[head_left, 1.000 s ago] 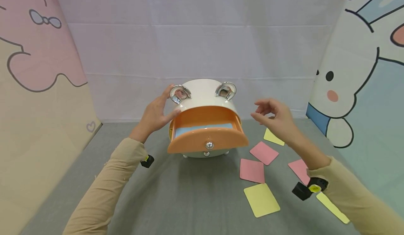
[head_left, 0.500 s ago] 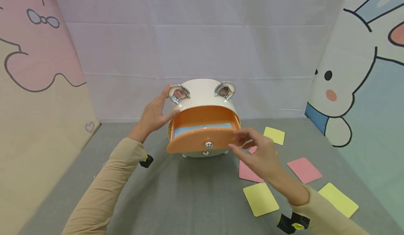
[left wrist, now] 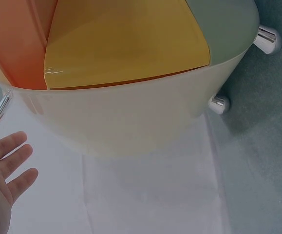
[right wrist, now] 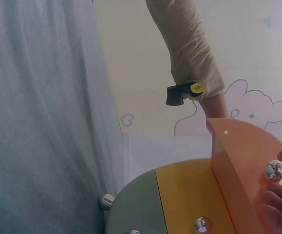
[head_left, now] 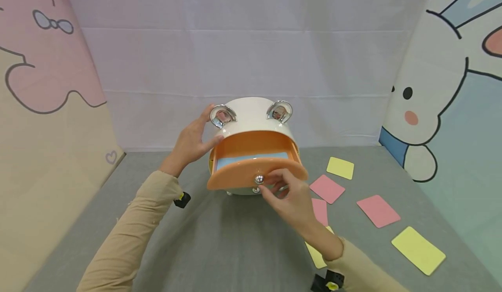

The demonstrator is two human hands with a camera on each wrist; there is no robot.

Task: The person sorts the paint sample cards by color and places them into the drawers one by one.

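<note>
A small white drawer cabinet (head_left: 251,114) with two silvery ear shapes stands on the grey cloth. Its orange top drawer (head_left: 231,176) is pulled out, with a flat light-blue piece (head_left: 251,157) inside. My right hand (head_left: 292,198) has its thumb and index finger at either side of the silver knob (right wrist: 275,170) on that drawer, apparently pinching it. Fingers spread, my left hand (head_left: 192,141) rests along the cabinet's left side, thumb by the front edge. Below the orange drawer are a yellow drawer (left wrist: 126,44) and a green one (right wrist: 136,207), both pushed in.
Pink cards (head_left: 378,211) and yellow cards (head_left: 418,250) lie scattered on the grey cloth (head_left: 219,248) to the right. My right forearm partly covers some of them. A white cloth wall (head_left: 251,56) stands behind the cabinet, with printed panels left and right.
My right hand has come from beside the cabinet, leftward and down, to the orange drawer's knob. The left hand and the drawer have stayed in place.
</note>
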